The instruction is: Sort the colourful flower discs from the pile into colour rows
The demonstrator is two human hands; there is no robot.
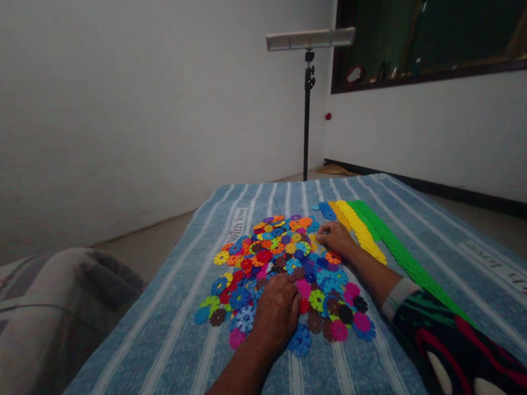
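Observation:
A loose pile of notched plastic snowflake discs [317, 300] in many colours lies on a striped blue cloth [167, 356]. My left hand [278, 305] rests on the near middle of the pile, fingers curled down among the discs; whatever they grip is hidden. At the pile's right edge, my right hand [337, 239] has thumb and fingers drawn together, with a yellow-orange patch by the tips too small to make out. Right of the pile, overlapping discs form a long green row [409, 261], a yellow row [362, 231], a short orange row [339, 213] and a short blue row [326, 211].
The cloth covers a table-like surface with a far edge near the wall. Beyond it stands a black stand [306, 112] carrying a flat panel [311, 39]. A cloth-covered piece of furniture [47, 330] is at the left. A dark window [436, 13] is at upper right.

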